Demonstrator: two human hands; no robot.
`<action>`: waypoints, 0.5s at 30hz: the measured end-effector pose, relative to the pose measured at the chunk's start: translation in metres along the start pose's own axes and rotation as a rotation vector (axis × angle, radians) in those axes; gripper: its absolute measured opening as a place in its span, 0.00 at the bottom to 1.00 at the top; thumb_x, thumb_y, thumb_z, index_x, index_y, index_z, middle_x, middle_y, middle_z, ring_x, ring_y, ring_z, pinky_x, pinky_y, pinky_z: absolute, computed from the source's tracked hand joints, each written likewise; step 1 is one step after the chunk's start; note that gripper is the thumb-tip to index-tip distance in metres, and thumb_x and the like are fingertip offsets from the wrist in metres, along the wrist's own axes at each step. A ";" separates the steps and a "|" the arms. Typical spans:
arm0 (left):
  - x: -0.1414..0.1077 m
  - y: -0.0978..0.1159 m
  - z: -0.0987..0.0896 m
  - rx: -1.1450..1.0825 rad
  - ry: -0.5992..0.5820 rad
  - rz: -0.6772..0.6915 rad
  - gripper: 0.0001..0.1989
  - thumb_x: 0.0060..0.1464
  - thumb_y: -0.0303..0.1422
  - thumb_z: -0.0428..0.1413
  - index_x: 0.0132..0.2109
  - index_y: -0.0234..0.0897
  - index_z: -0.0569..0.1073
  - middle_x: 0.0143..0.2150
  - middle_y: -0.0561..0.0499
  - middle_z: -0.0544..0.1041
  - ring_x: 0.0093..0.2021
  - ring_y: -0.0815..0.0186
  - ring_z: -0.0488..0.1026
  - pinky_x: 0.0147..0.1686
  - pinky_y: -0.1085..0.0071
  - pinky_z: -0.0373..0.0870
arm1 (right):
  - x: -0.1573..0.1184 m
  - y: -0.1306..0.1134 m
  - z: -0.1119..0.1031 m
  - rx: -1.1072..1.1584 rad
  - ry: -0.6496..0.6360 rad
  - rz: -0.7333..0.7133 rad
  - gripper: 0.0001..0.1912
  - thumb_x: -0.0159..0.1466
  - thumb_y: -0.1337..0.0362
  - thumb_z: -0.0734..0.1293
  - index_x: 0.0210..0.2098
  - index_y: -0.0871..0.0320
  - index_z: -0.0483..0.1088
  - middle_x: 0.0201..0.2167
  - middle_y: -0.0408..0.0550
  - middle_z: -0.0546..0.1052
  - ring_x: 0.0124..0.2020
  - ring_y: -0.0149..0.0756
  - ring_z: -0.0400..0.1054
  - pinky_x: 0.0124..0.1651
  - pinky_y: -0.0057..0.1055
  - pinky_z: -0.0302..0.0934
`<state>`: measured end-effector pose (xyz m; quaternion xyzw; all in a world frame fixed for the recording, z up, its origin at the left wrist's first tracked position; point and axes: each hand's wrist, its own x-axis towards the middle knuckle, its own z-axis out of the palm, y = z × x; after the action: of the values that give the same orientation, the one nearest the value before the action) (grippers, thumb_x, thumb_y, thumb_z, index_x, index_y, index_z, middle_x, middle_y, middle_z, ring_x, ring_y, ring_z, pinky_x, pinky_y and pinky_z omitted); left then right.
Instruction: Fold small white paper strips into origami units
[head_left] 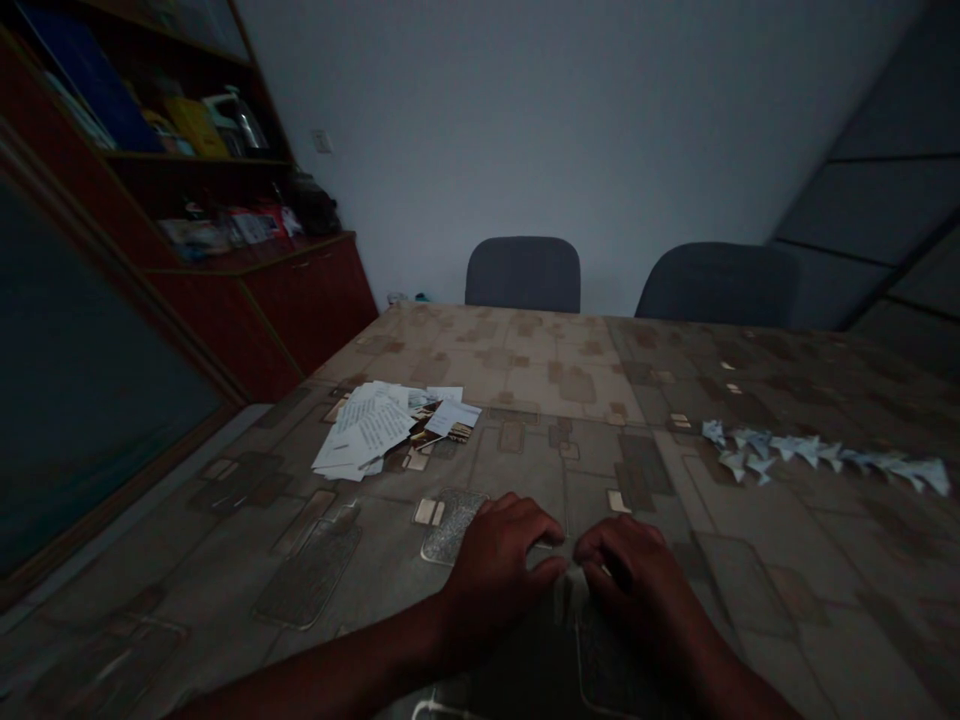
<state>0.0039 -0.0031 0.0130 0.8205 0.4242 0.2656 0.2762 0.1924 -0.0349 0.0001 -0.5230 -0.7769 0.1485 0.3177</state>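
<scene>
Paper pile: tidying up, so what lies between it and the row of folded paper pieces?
Just the patterned table cover between the paper pile and the folded paper pieces, in the head view.

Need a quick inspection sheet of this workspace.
surface: table with a patterned brown cover, dim light
job's things: small pale piece, likely paper, between the hands; row of folded paper shapes to the right
clutter: loose pile of printed sheets and photos
grippers: left hand and right hand curled together, fingers over the piece, grip unclear
cables: white cord-like thing at bottom edge, unclear
surroundings: red-brown wooden cabinet, two dark chairs
</scene>
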 end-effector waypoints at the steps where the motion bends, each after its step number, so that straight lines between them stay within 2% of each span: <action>1: 0.000 -0.001 0.001 0.013 -0.005 0.017 0.06 0.50 0.25 0.61 0.37 0.38 0.75 0.36 0.53 0.77 0.40 0.62 0.70 0.42 0.66 0.61 | 0.000 0.000 0.000 -0.003 0.004 0.002 0.08 0.59 0.74 0.60 0.29 0.55 0.66 0.26 0.42 0.73 0.30 0.38 0.68 0.38 0.36 0.58; 4: -0.001 -0.003 0.000 0.025 0.004 0.042 0.06 0.52 0.24 0.58 0.38 0.38 0.74 0.37 0.53 0.77 0.40 0.62 0.69 0.43 0.66 0.60 | 0.000 0.001 -0.004 0.000 -0.012 0.023 0.09 0.60 0.73 0.59 0.31 0.55 0.67 0.27 0.44 0.74 0.31 0.39 0.67 0.38 0.37 0.57; 7: -0.005 -0.004 -0.003 0.034 0.026 0.065 0.04 0.54 0.25 0.57 0.37 0.38 0.74 0.36 0.53 0.76 0.39 0.63 0.69 0.41 0.66 0.59 | 0.000 0.002 -0.017 0.036 -0.119 0.028 0.09 0.63 0.72 0.59 0.32 0.54 0.67 0.28 0.44 0.73 0.33 0.39 0.67 0.38 0.37 0.58; 9: -0.009 -0.002 -0.002 0.055 0.028 0.108 0.02 0.54 0.28 0.59 0.36 0.37 0.74 0.34 0.53 0.75 0.38 0.63 0.68 0.40 0.66 0.58 | -0.001 0.002 -0.026 0.084 -0.213 0.013 0.09 0.66 0.71 0.58 0.34 0.54 0.67 0.31 0.45 0.73 0.35 0.39 0.67 0.39 0.36 0.59; 12: -0.016 0.002 0.003 0.098 0.006 0.179 0.11 0.49 0.39 0.64 0.35 0.37 0.73 0.32 0.53 0.74 0.36 0.62 0.67 0.38 0.65 0.57 | -0.002 0.002 -0.032 0.111 -0.265 -0.039 0.06 0.64 0.70 0.61 0.38 0.54 0.68 0.34 0.47 0.74 0.38 0.41 0.66 0.39 0.36 0.59; 15: -0.019 0.005 0.010 0.136 -0.002 0.236 0.16 0.48 0.44 0.64 0.35 0.38 0.72 0.33 0.53 0.73 0.36 0.62 0.66 0.37 0.65 0.56 | -0.003 0.002 -0.028 0.074 -0.260 -0.088 0.10 0.61 0.73 0.63 0.39 0.54 0.69 0.35 0.47 0.74 0.39 0.41 0.66 0.41 0.38 0.57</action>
<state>0.0040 -0.0238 0.0052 0.8818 0.3416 0.2660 0.1872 0.2129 -0.0399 0.0188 -0.4527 -0.8276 0.2296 0.2395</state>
